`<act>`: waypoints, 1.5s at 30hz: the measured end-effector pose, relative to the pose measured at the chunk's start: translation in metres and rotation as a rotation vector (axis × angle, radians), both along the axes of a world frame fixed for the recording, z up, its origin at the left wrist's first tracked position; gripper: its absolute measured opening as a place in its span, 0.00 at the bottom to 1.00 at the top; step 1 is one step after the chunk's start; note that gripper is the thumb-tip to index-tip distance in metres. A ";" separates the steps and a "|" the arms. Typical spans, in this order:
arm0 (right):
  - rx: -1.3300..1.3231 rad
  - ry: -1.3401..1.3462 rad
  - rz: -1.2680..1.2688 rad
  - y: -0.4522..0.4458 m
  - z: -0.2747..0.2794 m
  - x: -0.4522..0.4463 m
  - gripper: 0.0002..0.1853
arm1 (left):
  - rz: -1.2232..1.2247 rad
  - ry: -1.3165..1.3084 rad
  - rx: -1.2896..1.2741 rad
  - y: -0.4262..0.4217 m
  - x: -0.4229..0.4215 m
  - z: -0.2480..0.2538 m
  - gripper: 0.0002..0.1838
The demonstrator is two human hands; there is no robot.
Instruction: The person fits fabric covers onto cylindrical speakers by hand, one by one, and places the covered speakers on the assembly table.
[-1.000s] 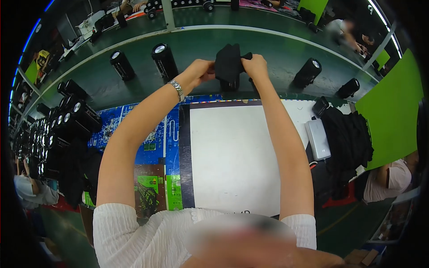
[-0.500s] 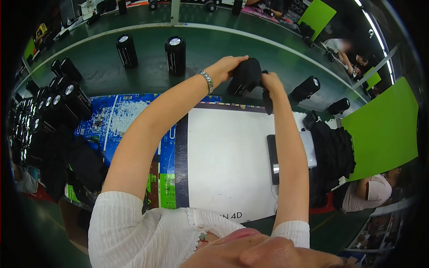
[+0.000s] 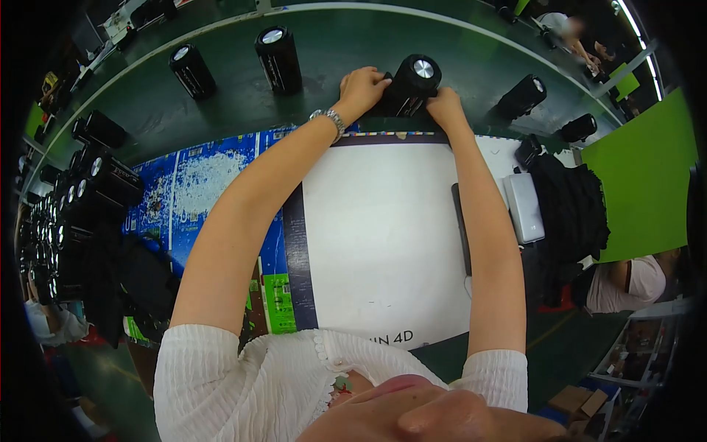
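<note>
LH (image 3: pixel 362 91); RH (image 3: pixel 447 110); blk cyl. (image 3: pixel 414 82) between

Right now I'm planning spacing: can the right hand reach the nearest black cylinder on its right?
Probably yes: bare green bench lies between that cylinder and the right hand, busy at another cylinder.

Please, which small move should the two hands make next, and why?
Perhaps steady the black cylinder before withdrawing either hand: the left hand and right hand are at its opposite sides, well placed to support it, and its silver top is uncovered.
</note>
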State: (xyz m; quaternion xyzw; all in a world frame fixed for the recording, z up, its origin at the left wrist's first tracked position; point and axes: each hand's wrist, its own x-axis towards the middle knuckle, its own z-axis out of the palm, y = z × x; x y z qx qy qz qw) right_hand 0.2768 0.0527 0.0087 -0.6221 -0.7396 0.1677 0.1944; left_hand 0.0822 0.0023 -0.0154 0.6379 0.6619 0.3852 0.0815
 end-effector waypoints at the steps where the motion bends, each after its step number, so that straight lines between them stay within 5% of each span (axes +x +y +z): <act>1: 0.014 -0.010 0.019 0.002 -0.002 0.002 0.18 | -0.037 -0.342 0.097 -0.004 0.007 0.015 0.18; 3: 0.026 -0.073 0.004 -0.013 0.012 -0.001 0.16 | -0.124 -1.021 0.277 -0.015 0.027 0.043 0.22; 6: 0.082 -0.160 0.044 -0.036 0.024 -0.002 0.15 | -0.376 -1.072 0.034 -0.027 0.052 0.065 0.26; 8: 0.108 -0.131 0.013 -0.044 0.022 0.000 0.15 | -0.324 -0.939 0.157 -0.016 0.062 0.052 0.25; 9: 0.133 -0.112 -0.010 -0.045 0.019 0.003 0.16 | -0.267 -1.103 0.192 -0.010 0.065 0.050 0.25; 10: 0.178 0.026 -0.065 -0.041 0.011 0.005 0.21 | -0.219 -1.265 0.231 -0.002 0.067 0.054 0.25; 12: -0.102 0.638 -0.124 -0.022 0.004 0.013 0.23 | -0.283 -1.983 0.123 0.004 0.058 0.077 0.29; 14: -0.391 1.117 0.000 -0.056 0.040 0.009 0.26 | -0.302 -2.345 0.210 -0.007 0.047 0.099 0.32; 15: -0.558 1.349 0.072 -0.074 0.056 0.004 0.28 | -0.370 -2.274 0.245 -0.018 0.047 0.108 0.31; 19: -0.221 1.401 0.118 -0.092 0.089 -0.011 0.22 | -0.410 -1.984 0.333 -0.012 0.030 0.101 0.24; 22: 0.270 1.084 0.145 -0.094 0.117 -0.004 0.29 | -0.013 -1.428 0.123 -0.027 0.012 0.098 0.18; 27: 0.558 0.598 0.226 -0.084 0.086 -0.018 0.39 | -0.285 -0.804 0.388 -0.057 0.016 0.132 0.12; 32: 0.633 0.454 0.272 -0.087 0.059 -0.037 0.37 | -0.320 -0.387 0.110 -0.016 -0.005 0.098 0.13; 37: 0.371 0.611 0.242 -0.076 0.060 -0.025 0.35 | -0.365 -0.508 -0.242 -0.024 -0.011 0.110 0.16; 41: -0.012 0.870 0.199 -0.074 0.063 -0.018 0.41 | -0.523 -0.349 -0.076 -0.006 -0.018 0.101 0.15; 45: -0.080 0.852 0.156 -0.068 0.063 -0.014 0.37 | -0.499 -0.073 0.194 0.017 -0.011 0.102 0.14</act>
